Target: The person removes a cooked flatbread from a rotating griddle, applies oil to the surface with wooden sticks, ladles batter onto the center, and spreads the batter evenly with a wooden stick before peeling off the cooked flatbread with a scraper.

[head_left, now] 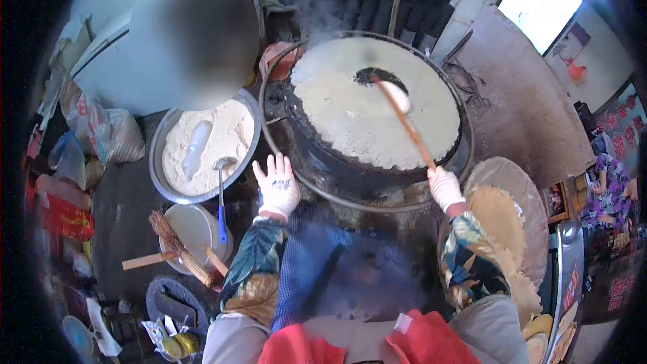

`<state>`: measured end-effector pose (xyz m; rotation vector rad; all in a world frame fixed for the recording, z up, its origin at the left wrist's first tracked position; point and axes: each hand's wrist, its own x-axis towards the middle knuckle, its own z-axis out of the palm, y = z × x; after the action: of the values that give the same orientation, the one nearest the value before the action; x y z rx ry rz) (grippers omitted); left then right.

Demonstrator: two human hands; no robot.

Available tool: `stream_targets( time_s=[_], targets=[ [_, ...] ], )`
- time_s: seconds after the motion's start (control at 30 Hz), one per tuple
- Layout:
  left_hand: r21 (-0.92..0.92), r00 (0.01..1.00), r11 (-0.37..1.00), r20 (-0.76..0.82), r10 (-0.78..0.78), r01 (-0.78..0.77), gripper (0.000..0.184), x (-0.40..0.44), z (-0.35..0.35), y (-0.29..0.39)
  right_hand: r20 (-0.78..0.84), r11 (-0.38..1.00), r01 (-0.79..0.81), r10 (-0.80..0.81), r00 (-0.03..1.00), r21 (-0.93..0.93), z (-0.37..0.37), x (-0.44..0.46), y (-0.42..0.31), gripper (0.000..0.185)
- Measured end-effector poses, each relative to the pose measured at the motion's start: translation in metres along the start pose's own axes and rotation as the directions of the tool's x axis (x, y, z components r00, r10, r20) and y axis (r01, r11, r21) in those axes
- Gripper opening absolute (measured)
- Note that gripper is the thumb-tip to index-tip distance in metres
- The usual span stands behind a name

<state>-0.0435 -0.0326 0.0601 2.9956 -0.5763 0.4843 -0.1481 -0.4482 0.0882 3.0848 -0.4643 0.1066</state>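
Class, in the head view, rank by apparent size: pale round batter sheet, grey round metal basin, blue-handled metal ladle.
1. Pale round batter sheet
2. Grey round metal basin
3. Blue-handled metal ladle

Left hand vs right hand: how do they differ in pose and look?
- Pose: the left hand is open with fingers spread; the right hand is closed.
- Load: the left hand shows nothing in its grasp, while the right hand grips a wooden stick that reaches over the pan.
- Look: the left hand's glove bears dark marks on its back; none show on the right hand's.

Shared: whitish gloves and leaf-patterned sleeves.
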Motion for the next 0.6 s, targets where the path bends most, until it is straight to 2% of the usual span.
stream_targets(
  time_s=[0.03,0.07,0.13,0.17,0.2,0.27,0.33,0.37,0.47,0.53,0.6],
  targets=[
    [-0.058,0.999,0.998,0.023,0.022,-0.021,0.056,-0.001,-0.015,0.008,-0.053,1.0,-0.005,0.006,0.999,0.021,0.012,-0.003,0.004,0.037],
    [-0.099,0.995,0.991,-0.054,0.084,-0.089,0.052,-0.006,-0.02,0.023,0.022,0.993,0.089,-0.088,0.996,-0.081,0.038,-0.001,0.019,0.037],
    [-0.236,0.946,0.93,-0.23,0.229,-0.283,0.042,-0.024,-0.029,0.059,0.022,0.99,-0.13,0.129,0.991,0.049,0.025,-0.006,0.017,0.038],
    [-0.246,0.957,0.925,-0.056,0.283,-0.288,0.042,-0.033,-0.048,0.081,0.009,0.989,-0.141,0.141,0.99,0.053,0.019,-0.002,0.015,0.038],
    [-0.223,0.942,0.916,-0.044,0.332,-0.334,0.046,-0.046,-0.035,0.096,0.021,0.985,-0.16,0.159,0.987,0.071,0.012,0.004,0.013,0.038],
    [-0.268,0.944,0.906,-0.044,0.328,-0.327,0.051,-0.06,-0.03,0.11,0.062,0.981,-0.167,0.161,0.985,0.098,0.004,0.007,0.005,0.04],
    [-0.205,0.957,0.936,-0.029,0.287,-0.287,0.054,-0.061,-0.02,0.104,0.127,0.992,-0.094,0.082,0.989,0.086,-0.003,0.0,-0.006,0.04],
    [-0.176,0.957,0.94,-0.053,0.286,-0.291,0.054,-0.06,-0.014,0.097,0.158,0.995,-0.093,0.088,0.984,0.02,-0.001,-0.006,-0.006,0.038],
    [-0.166,0.963,0.949,-0.066,0.262,-0.27,0.055,-0.053,-0.005,0.073,0.064,0.972,-0.214,0.209,0.976,0.093,0.019,0.002,0.024,0.039],
    [-0.157,0.966,0.954,-0.062,0.249,-0.256,0.05,-0.045,-0.006,0.058,0.084,0.957,-0.27,0.262,0.962,0.107,0.003,0.008,0.012,0.04],
    [-0.129,0.971,0.963,-0.056,0.233,-0.239,0.047,-0.038,-0.004,0.044,0.144,0.958,-0.201,0.173,0.974,0.204,-0.008,0.003,-0.002,0.038]
  ],
)
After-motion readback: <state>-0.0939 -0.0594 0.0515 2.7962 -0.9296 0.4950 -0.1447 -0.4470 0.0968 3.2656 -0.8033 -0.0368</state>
